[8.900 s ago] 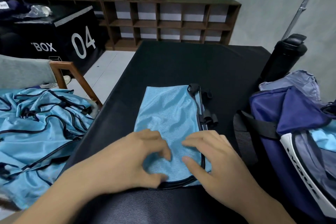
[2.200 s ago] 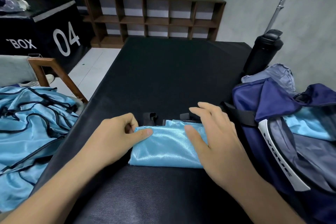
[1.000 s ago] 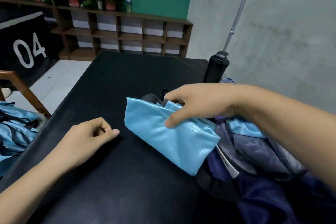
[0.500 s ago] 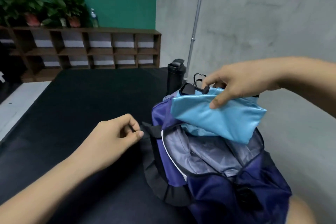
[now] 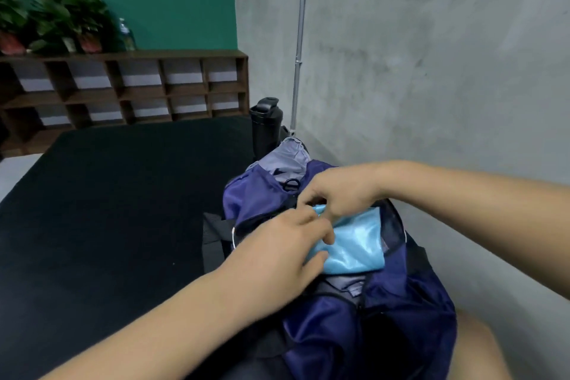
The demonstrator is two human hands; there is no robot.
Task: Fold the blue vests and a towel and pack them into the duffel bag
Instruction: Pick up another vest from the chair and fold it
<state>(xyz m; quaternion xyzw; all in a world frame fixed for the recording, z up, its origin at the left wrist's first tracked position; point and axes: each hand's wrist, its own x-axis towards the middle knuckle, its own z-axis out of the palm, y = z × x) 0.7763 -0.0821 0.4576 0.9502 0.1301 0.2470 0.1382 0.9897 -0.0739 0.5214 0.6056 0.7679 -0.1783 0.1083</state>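
The navy duffel bag [image 5: 401,302] lies open on the right side of the black table [image 5: 108,210]. A folded light-blue vest [image 5: 354,244] sits in its opening, on top of grey lining. My right hand [image 5: 336,191] reaches in from the right and pinches the vest's far edge with curled fingers. My left hand [image 5: 283,244] comes from the lower left, its fingers and thumb stretched onto the vest's left edge by the bag's rim. The towel and the other vests are out of view.
A black bottle [image 5: 266,123] stands just behind the bag. A metal pole [image 5: 299,40] runs up the grey wall close on the right. A wooden shelf unit [image 5: 129,86] with potted plants [image 5: 61,21] stands beyond the table's far end.
My right hand has carried the folded vest from the table over to the bag and lowered it into the opening. My left hand has left the table and reached onto the vest.
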